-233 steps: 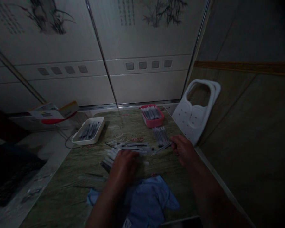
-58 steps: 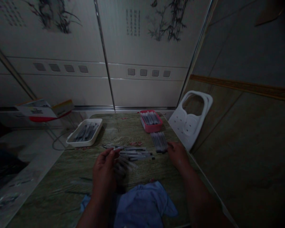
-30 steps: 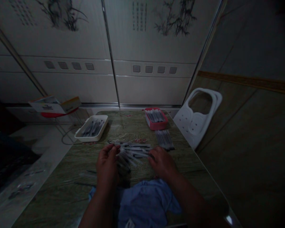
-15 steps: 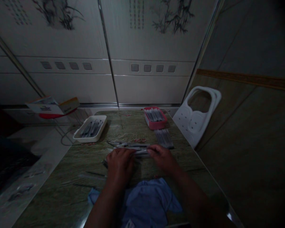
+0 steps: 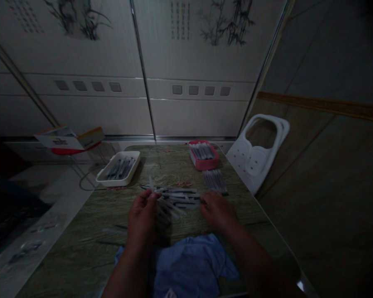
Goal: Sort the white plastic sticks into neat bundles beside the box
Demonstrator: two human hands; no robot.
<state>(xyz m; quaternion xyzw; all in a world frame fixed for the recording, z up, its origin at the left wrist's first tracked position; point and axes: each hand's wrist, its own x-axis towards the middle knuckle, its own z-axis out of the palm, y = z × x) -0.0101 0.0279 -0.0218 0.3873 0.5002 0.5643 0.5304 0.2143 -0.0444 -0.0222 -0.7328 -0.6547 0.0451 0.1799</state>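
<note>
The left hand (image 5: 141, 212) is pinching a pale translucent tube (image 5: 151, 182) between thumb and fingers, its free end pointing up and away, over the left part of a loose heap of pens (image 5: 180, 192) that is lying mid-table (image 5: 161, 167). Across from it, the right hand (image 5: 218, 210) is curling in at the heap's right end, fingertips bent close to the pen ends; whether they are gripping one I can't tell in this gloom. To my eye the step in hand is handling pens singly at the heap, and the next move seems to be calling for a light, exact pinch, since the pens are crossing and lying against each other. Just beyond the right hand, a neat row of pens (image 5: 214, 181) is lying side by side, right in front of a pink basket (image 5: 211, 164) holding more; to the left, a white tray (image 5: 122, 182) is holding another lot. A blue cloth (image 5: 189, 265) is lying crumpled toward the near edge of the wood-grain top. Behind, pale doors (image 5: 192, 118) with ink-painted bamboo (image 5: 236, 27) are filling the view, a white plastic folding seat (image 5: 262, 153) is standing propped on the right, and a printed carton (image 5: 62, 142) is sitting on a red stool (image 5: 66, 152) on the left.
</note>
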